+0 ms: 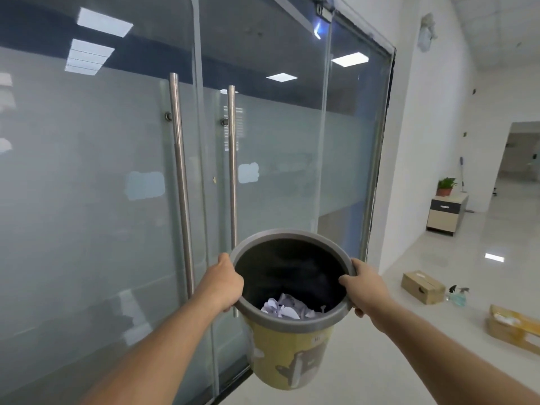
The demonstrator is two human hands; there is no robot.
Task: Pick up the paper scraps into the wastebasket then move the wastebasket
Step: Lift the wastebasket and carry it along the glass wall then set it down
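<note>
A yellow wastebasket (292,355) with a grey rim and a black liner is held up off the floor in front of me. Crumpled white paper scraps (285,308) lie at its bottom. My left hand (225,283) grips the rim on its left side. On the opposite side my right hand (363,285) clasps the rim, thumb hooked inside. The basket tilts slightly toward me.
Frosted glass doors with two steel bar handles (181,182) stand close ahead and to the left. On the glossy white floor at right lie a cardboard box (422,286), a spray bottle (458,296) and another box (514,328). A small cabinet with a plant (445,211) stands farther back.
</note>
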